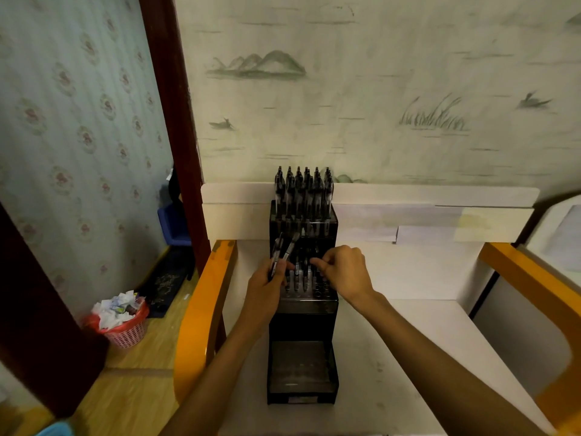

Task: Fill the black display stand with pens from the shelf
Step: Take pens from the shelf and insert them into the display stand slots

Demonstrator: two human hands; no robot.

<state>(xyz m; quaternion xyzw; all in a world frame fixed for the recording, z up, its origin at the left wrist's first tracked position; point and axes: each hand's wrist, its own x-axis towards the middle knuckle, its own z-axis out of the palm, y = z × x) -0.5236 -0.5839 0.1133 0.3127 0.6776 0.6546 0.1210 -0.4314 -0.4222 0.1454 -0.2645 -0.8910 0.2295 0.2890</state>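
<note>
Left hand (270,280) gripping spare pens (284,250) beside the stand (303,322) on the bench (393,341), kept ready. Right hand (344,270) curled, apparently pinching one pen into the middle tier.

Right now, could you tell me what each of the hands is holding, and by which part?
The left hand grips a few spare pens by their lower barrels. The right hand pinches a pen over the middle tier of the black display stand; where exactly cannot be told.
</note>
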